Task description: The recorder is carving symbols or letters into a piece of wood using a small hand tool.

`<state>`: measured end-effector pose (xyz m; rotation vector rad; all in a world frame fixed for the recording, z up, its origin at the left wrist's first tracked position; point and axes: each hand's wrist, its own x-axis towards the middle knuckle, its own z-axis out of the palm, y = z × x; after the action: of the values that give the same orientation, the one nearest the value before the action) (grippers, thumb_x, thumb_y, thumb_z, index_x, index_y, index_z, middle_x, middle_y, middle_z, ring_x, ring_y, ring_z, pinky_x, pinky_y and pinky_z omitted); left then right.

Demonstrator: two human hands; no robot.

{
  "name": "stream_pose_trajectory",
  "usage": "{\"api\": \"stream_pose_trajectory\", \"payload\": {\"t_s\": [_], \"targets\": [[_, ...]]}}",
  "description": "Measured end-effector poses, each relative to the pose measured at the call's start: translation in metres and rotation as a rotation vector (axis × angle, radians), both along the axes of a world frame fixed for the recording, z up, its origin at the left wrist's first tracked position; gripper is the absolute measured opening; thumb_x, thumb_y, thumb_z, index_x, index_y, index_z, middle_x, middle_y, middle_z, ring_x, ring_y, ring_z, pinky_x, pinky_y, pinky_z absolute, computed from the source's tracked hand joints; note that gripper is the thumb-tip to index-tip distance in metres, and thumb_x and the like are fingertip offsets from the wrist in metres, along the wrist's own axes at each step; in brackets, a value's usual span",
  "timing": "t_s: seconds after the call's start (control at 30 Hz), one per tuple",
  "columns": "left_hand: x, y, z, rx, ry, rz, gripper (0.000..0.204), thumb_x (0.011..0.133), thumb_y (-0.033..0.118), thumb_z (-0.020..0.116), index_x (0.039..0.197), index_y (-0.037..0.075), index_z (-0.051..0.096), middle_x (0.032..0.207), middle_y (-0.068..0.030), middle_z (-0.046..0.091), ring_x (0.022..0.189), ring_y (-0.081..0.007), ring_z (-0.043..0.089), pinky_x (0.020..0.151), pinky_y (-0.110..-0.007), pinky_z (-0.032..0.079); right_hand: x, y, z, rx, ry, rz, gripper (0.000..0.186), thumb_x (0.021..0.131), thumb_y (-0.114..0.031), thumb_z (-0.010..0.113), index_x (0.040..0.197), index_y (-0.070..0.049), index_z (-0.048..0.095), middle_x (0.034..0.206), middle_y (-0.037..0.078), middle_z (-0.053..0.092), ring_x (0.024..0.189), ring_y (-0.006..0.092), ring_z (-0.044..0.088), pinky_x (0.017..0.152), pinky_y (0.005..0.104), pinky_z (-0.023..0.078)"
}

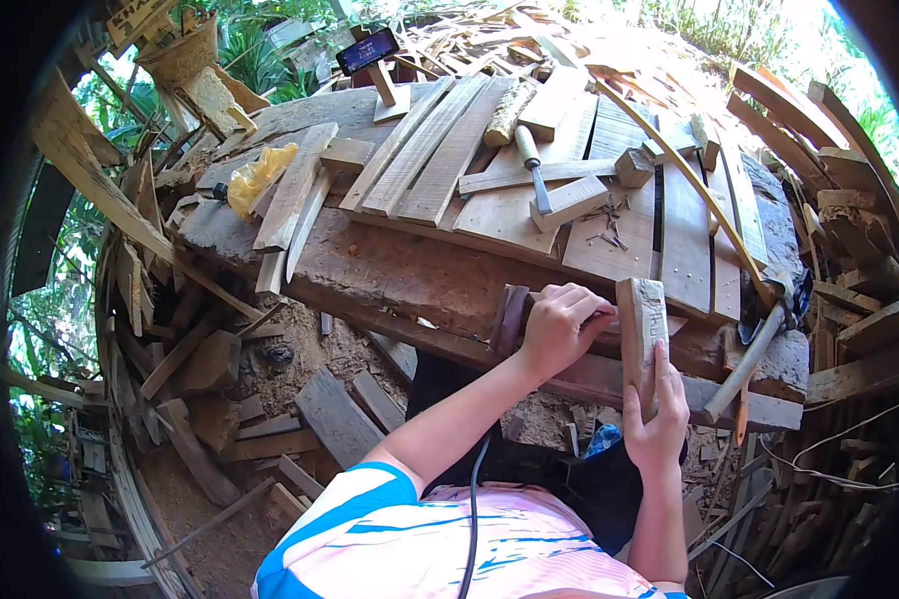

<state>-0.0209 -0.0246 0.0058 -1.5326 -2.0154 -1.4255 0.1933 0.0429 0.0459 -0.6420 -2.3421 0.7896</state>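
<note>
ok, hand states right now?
Left hand: fingers curled beside the wooden block; can't tell if it holds anything.
Right hand: closed on the wooden block's lower part, a finger along its face.

1. The right hand is gripping a pale, rectangular wooden block, its index finger lying along the face.
2. The left hand is pinching its fingertips together just beside that block.
3. A white-handled metal chisel is resting on a short wooden offcut near thin scattered nails.
4. A dark-headed tool with a grey wooden handle is lying at a weathered wooden bench's right end.
</note>
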Motion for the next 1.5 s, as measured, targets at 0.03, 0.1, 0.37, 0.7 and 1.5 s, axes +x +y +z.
{"api": "stream_pose_trajectory", "payload": {"t_s": [0.03, 0.1, 0.37, 0.7, 1.5], "targets": [[0.0002, 0.0003, 0.0002, 0.007, -0.006, 0.002, 0.013, 0.085, 0.020, 0.085, 0.092, 0.013, 0.077, 0.087, -0.0031, 0.074, 0.086, -0.0240, 0.072, 0.080, -0.040, 0.049, 0.0000, -0.0001, -0.0002, 0.000, 0.000, -0.001, 0.074, 0.088, -0.004, 0.072, 0.159, -0.004, 0.049, 0.132, 0.027, 0.064, 0.118, 0.0463, 0.066, 0.101, 0.0484, 0.054], [0.0003, 0.0009, 0.0000, 0.016, -0.012, 0.003, 0.013, 0.084, 0.020, 0.086, 0.091, 0.013, 0.077, 0.086, -0.0031, 0.074, 0.086, -0.0240, 0.072, 0.080, -0.040, 0.049, 0.0003, -0.0002, -0.0011, 0.009, -0.004, -0.004, 0.075, 0.088, -0.005, 0.072, 0.159, -0.006, 0.049, 0.133, 0.027, 0.064, 0.118, 0.0461, 0.066, 0.100, 0.0488, 0.055], [-0.0001, 0.0005, -0.0014, 0.030, -0.044, 0.002, 0.013, 0.084, 0.019, 0.086, 0.092, 0.013, 0.077, 0.089, -0.0025, 0.078, 0.086, -0.0225, 0.073, 0.081, -0.038, 0.050, 0.0004, -0.0011, -0.0044, 0.015, 0.004, -0.006, 0.074, 0.088, -0.006, 0.072, 0.159, -0.006, 0.049, 0.134, 0.027, 0.064, 0.118, 0.0469, 0.067, 0.099, 0.0485, 0.055], [-0.0011, 0.0013, -0.0025, 0.034, -0.037, 0.005, 0.014, 0.084, 0.020, 0.086, 0.091, 0.013, 0.077, 0.088, -0.0022, 0.077, 0.086, -0.0225, 0.073, 0.080, -0.038, 0.051, 0.0001, -0.0009, -0.0035, 0.010, -0.008, -0.006, 0.074, 0.089, -0.008, 0.072, 0.159, -0.006, 0.048, 0.136, 0.027, 0.063, 0.119, 0.0474, 0.066, 0.100, 0.0487, 0.055], [-0.0016, 0.0013, -0.0029, 0.050, -0.032, 0.005, 0.015, 0.083, 0.021, 0.087, 0.089, 0.013, 0.075, 0.085, -0.0030, 0.076, 0.083, -0.0238, 0.072, 0.078, -0.039, 0.050, -0.0007, -0.0017, -0.0062, 0.026, 0.003, -0.013, 0.074, 0.089, -0.009, 0.072, 0.159, -0.006, 0.049, 0.135, 0.028, 0.064, 0.119, 0.0474, 0.066, 0.101, 0.0488, 0.055]]}}
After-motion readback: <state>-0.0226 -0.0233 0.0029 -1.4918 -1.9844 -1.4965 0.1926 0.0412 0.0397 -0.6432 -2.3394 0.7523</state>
